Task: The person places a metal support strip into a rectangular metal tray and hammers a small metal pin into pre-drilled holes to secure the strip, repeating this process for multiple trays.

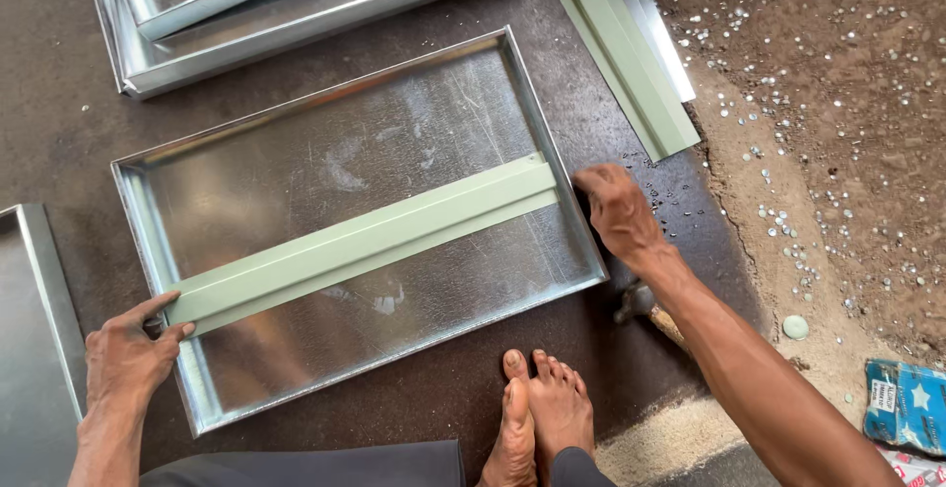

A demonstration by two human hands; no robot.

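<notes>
Dark floor matting (59, 132) carries the work, giving way on the right to bare dirt (847, 103) strewn with small metal discs. A shallow galvanised tray (394, 122) lies tilted across the middle, with a pale green angle strip (365, 241) laid lengthwise inside it from the near-left wall to the right wall.

The left hand (123, 359) is partly closed at the near-left corner, thumb and fingers pressing the strip's end against the tray wall. The right hand (616, 211) is curled over the tray's right rim just beside the strip's far end; whether it grips the strip or only the rim I cannot tell.

Risks, as I judge them: the tray's folded rims and the cut ends of the strip look sharp, and both bare hands sit right on them. The strip could spring or skid if one end lifts. Bare feet (537, 418) rest touching the tray's near edge, with a hammer (641, 305) close beside them.

Room is tight: another tray (34, 310) crowds the left, stacked trays (276, 14) and spare green strips (616, 43) lie far. Open space is only on the dirt.
</notes>
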